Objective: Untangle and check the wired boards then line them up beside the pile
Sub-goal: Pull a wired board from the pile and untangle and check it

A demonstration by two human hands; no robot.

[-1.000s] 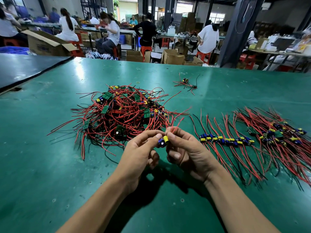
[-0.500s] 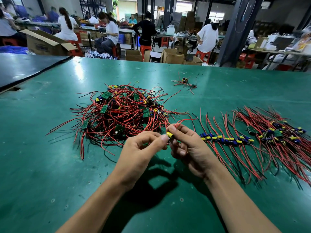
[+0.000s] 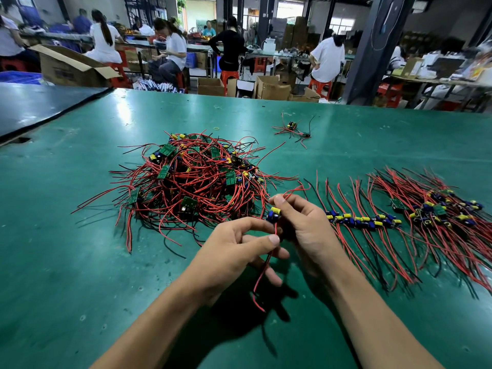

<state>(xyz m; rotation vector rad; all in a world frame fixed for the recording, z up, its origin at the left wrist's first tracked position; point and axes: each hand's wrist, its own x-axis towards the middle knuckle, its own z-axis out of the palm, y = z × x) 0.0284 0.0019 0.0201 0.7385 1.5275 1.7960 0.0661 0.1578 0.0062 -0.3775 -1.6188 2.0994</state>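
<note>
A tangled pile (image 3: 197, 182) of small green boards with red and black wires lies on the green table (image 3: 66, 262). My right hand (image 3: 303, 230) grips one wired board (image 3: 273, 214) with blue and yellow parts, held just above the table in front of the pile. My left hand (image 3: 234, 251) pinches that board's red wire below it, and the wire hangs down past my fingers. To the right, a row of lined-up boards (image 3: 362, 221) lies with wires combed straight.
Further right lies a denser heap of sorted boards (image 3: 442, 211). One or two stray wired boards (image 3: 292, 129) sit at the back of the table. A dark table (image 3: 34, 107) adjoins at the left. People work at benches beyond, among cardboard boxes.
My left hand has slid down from the board to its red wire, which now hangs straight below. My right hand keeps hold of the board.
</note>
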